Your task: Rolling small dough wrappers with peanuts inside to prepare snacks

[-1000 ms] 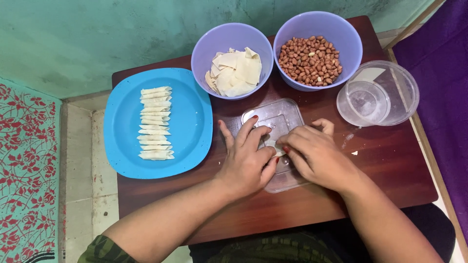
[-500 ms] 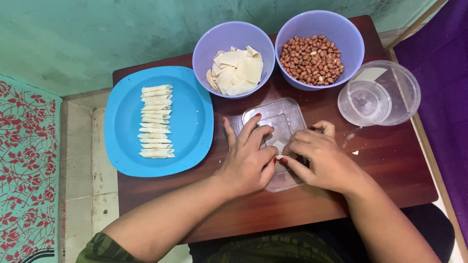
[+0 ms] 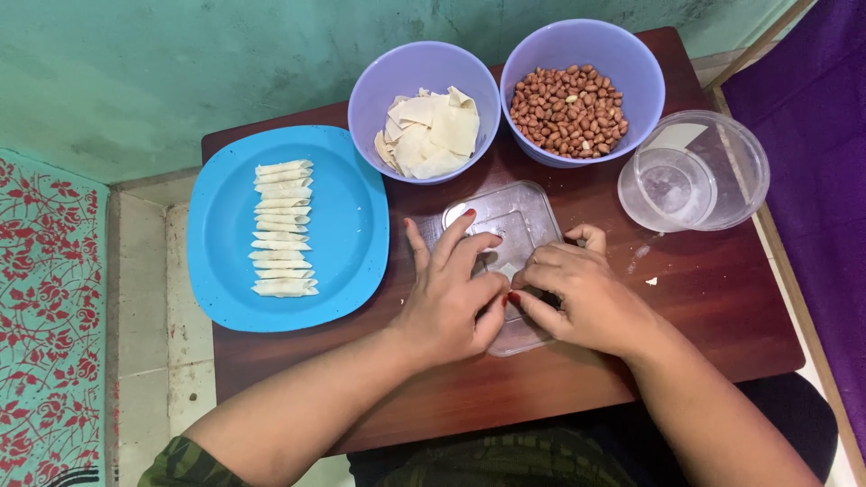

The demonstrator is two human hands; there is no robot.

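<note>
My left hand (image 3: 451,293) and my right hand (image 3: 586,293) rest together on a clear plastic lid (image 3: 510,216) lying flat on the dark wooden table (image 3: 713,307). Between their fingertips sits a small pale wrapper piece (image 3: 508,271), pinched by both hands. Most of it is hidden under my fingers. A blue plate (image 3: 343,225) at the left carries a column of several rolled pale pastry sticks (image 3: 281,228).
At the back stand two purple bowls: one with pale wrapper sheets (image 3: 431,133), one with peanuts (image 3: 568,110). A clear round container with a smaller clear cup inside (image 3: 693,180) sits at the right. Small crumbs lie on the table near it. Tiled floor lies left.
My hands have stayed on the lid, with the fingers drawn slightly closer together around the wrapper piece. Nothing else has moved.
</note>
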